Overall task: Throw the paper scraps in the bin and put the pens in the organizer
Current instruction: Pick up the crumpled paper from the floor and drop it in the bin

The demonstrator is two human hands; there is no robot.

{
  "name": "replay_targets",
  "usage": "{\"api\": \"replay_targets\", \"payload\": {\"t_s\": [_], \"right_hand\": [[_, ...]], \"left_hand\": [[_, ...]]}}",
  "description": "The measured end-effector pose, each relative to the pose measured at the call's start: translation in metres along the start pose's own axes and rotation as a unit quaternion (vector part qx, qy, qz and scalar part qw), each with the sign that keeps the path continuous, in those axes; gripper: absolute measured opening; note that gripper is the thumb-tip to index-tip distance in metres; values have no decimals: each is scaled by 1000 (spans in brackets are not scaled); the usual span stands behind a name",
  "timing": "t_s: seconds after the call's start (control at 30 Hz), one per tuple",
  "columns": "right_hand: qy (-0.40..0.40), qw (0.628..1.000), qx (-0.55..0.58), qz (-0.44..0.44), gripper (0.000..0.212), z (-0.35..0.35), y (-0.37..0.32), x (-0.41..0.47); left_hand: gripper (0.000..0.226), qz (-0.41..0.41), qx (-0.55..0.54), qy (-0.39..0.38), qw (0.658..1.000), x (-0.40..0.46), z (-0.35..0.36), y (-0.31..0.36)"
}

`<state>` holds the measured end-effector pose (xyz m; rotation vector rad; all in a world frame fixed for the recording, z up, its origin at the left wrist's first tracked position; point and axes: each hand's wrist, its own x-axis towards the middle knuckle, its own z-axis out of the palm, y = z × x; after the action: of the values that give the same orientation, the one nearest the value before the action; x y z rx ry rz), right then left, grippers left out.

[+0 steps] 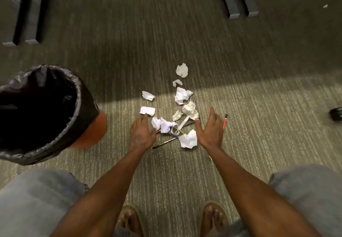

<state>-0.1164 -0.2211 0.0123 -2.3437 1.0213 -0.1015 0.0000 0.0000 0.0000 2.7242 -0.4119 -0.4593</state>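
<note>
Sandalled feet [129,222] stood on the carpet [240,125]. Both hands reached down with fingers released: the left hand [141,135] touching the paper scraps [182,107], the right hand [211,131] beside them. Black pens [164,143] lay under the scraps, a red pen [225,121] just right. At left stood the lined bin [37,114].

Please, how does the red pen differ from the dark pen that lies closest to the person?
The red pen lies alone on the carpet, just outside the right hand; the dark pen lies between both hands, its far end under a crumpled paper scrap. The red pen points nearly away from the person; the dark pen lies at a shallower slant. Both rest flat on the carpet, ungrasped.
</note>
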Motion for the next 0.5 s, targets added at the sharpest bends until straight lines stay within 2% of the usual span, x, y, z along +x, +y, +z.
{"api": "replay_targets", "payload": {"t_s": [0.13,0.27,0.37,0.5], "right_hand": [[-6,995,16,96,65,3,22,-12],[-63,990,-95,78,53,13,43,-29],[-81,980,-140,115,56,16,55,-40],[-101,970,-137,172,53,23,68,-50]], "left_hand": [[64,-122,-8,-63,990,-8,12,-17],[61,-130,-2,-98,987,-12,25,-24],[49,-133,-33,-89,987,-14,33,-26],[17,-141,-100,-42,984,-13,39,-27]]}}
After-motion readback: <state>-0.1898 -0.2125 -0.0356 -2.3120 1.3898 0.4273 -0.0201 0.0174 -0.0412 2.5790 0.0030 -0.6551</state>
